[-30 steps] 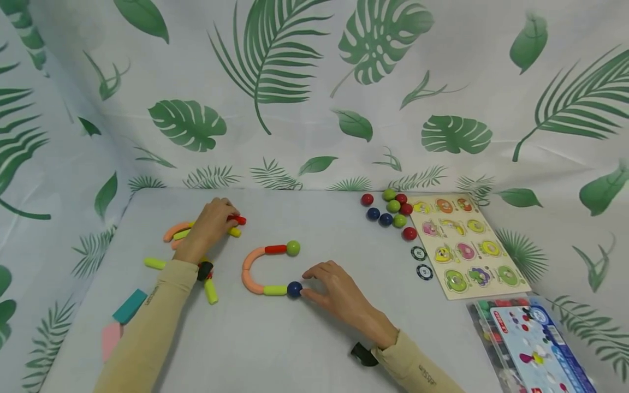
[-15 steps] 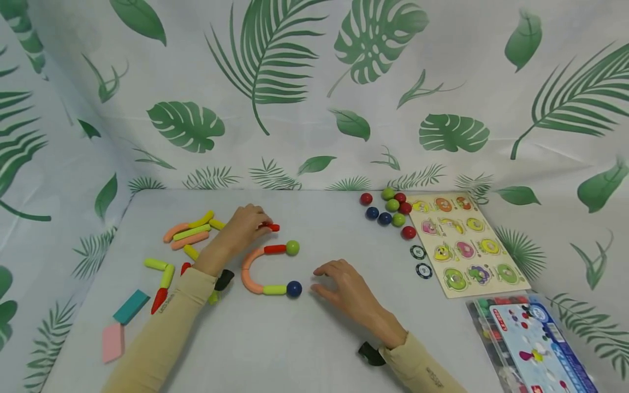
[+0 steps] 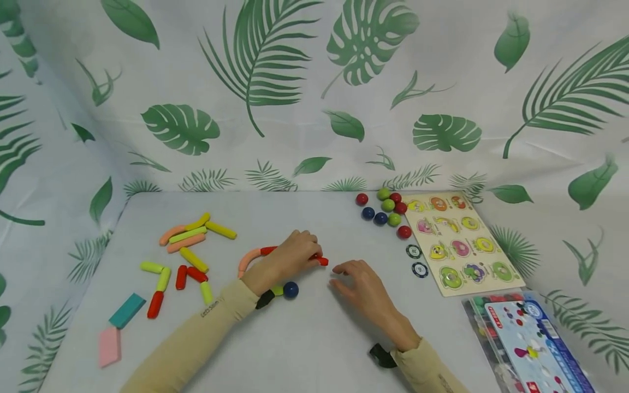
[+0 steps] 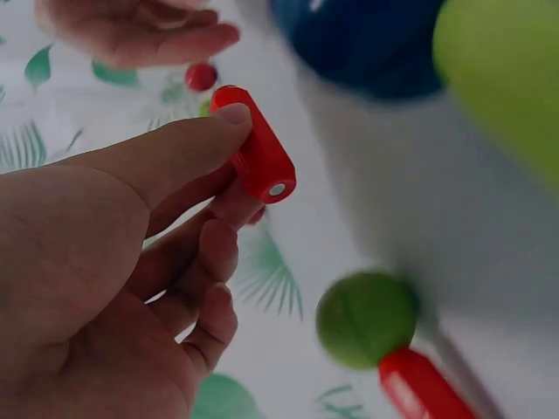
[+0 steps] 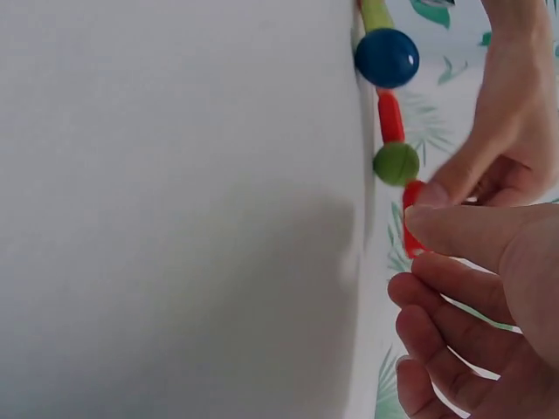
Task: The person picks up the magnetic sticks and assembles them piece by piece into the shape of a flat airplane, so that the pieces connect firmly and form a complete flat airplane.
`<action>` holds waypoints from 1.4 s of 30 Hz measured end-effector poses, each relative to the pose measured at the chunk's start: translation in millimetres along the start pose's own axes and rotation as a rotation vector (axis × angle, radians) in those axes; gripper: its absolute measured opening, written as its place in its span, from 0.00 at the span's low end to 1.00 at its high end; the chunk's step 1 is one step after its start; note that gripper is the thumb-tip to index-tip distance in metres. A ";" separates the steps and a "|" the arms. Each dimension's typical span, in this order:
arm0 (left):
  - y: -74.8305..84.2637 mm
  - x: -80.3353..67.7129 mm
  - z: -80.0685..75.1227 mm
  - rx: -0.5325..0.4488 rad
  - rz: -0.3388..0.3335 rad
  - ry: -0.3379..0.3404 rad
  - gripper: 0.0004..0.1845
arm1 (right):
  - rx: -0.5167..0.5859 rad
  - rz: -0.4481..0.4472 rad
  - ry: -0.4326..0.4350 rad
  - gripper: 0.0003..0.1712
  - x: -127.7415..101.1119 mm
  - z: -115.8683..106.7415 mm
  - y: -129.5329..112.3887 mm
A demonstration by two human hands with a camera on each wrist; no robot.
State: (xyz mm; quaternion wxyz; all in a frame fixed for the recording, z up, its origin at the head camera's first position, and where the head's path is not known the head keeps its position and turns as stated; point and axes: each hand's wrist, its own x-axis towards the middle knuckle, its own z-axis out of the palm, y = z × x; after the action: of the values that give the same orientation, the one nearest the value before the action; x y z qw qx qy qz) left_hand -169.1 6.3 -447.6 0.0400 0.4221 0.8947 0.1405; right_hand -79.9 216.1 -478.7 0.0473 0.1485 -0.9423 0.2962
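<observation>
My left hand (image 3: 290, 257) pinches a short red magnetic stick (image 4: 259, 153) between thumb and fingers, above the table. A pale magnet dot shows on the stick's end. Below that hand lies a U-shaped chain of magnetic sticks, with an orange curved stick (image 3: 247, 261) on its left. The chain ends in a blue ball (image 3: 291, 290) and a green ball (image 4: 367, 319); the head view hides the green one behind my left hand. Just to the right, my right hand (image 3: 366, 292) holds nothing, its fingers relaxed and thumb apart, close to the red stick.
Loose yellow, orange, green and red sticks (image 3: 187, 243) lie at left, near a teal block (image 3: 127, 310) and a pink block (image 3: 110, 346). Several balls (image 3: 388, 206), two round chips (image 3: 414, 251), a fruit puzzle board (image 3: 462, 248) and a plastic toy box (image 3: 530, 344) are at right.
My left hand has carried the red stick rightward from the loose sticks to over the chain's right end. My right hand has drawn slightly away from the blue ball, to the right.
</observation>
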 end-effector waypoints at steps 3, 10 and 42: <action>4.8 1.6 8.1 -0.003 -0.014 -0.040 0.08 | 0.008 0.013 0.018 0.15 -2.1 -1.6 4.1; 5.2 0.4 13.5 -0.053 -0.024 -0.052 0.09 | 0.005 -0.008 0.050 0.14 -1.8 -1.1 9.7; -70.6 -57.1 8.8 -0.191 -0.181 0.189 0.14 | -0.072 0.053 -0.059 0.09 63.4 29.5 -14.2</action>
State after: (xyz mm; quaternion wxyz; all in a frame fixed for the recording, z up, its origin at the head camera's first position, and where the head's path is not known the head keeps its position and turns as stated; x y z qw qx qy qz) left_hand -183.4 -78.2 -478.8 0.0081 0.3189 0.9114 0.2601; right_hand -135.8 172.3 -484.0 0.0168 0.1302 -0.9569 0.2589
